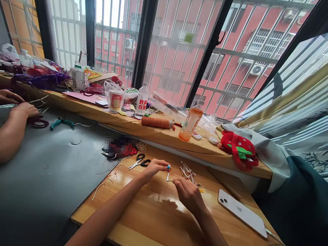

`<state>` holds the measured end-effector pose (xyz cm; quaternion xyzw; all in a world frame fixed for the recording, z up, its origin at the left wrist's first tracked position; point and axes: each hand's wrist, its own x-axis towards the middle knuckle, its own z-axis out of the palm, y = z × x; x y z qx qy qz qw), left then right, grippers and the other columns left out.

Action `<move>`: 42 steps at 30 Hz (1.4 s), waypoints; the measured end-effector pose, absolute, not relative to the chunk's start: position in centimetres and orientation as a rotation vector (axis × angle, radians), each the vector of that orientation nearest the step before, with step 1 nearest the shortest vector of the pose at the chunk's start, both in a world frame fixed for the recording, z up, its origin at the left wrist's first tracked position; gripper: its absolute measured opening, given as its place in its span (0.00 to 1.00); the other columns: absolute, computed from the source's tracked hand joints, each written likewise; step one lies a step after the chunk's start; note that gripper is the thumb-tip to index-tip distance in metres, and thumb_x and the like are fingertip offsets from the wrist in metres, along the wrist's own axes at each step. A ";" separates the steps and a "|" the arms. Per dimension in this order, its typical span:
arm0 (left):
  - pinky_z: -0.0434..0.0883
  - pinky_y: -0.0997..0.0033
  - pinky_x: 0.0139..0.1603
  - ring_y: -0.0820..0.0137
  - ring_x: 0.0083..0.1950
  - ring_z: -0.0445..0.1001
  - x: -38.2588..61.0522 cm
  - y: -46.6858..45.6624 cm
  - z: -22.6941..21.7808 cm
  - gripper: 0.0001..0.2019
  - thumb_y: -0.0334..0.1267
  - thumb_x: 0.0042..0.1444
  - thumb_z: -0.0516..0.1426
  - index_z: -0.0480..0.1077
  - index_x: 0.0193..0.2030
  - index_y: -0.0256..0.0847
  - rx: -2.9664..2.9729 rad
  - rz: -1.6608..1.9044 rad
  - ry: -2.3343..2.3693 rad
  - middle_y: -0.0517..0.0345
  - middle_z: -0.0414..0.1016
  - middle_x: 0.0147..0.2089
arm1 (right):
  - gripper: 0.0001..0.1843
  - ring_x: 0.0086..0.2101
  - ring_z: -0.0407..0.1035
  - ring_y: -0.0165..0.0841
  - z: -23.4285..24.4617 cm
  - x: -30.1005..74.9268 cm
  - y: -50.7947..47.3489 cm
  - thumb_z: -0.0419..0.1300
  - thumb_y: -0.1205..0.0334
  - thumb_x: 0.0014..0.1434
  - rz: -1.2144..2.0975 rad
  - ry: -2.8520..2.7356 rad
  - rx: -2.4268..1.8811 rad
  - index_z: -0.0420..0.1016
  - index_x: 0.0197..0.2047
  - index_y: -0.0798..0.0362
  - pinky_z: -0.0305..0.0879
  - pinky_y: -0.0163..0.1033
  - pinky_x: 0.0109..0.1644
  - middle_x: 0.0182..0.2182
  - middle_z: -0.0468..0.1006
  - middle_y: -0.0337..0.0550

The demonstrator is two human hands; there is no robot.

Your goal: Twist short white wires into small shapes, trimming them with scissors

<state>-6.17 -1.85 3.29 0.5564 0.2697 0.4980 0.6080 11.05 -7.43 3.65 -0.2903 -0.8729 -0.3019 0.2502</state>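
Observation:
My left hand is closed in a pinch on a small blue-and-white piece, too small to identify. A short white strip hangs just below it. Its lower end meets a thin pale cord pinched by my right hand; I cannot tell how they join. Both hands are above the wooden table. Black-handled scissors lie open-bladed left of my left hand. Behind my right hand is a loose bundle of white cord pieces.
A white phone lies at right with a cable. Along the sill stand a water bottle, an orange drink bottle and an orange thread spool. At left, another person's hands work near teal-handled pliers on a grey table.

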 end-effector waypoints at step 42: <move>0.61 0.72 0.35 0.71 0.32 0.65 -5.6 -2.2 3.5 0.09 0.39 0.36 0.61 0.74 0.24 0.35 1.412 1.125 0.588 0.56 0.68 0.28 | 0.09 0.22 0.64 0.26 4.8 12.0 -7.6 0.46 0.68 0.59 -0.852 -2.358 -0.858 0.67 0.34 0.56 0.52 0.32 0.28 0.22 0.71 0.40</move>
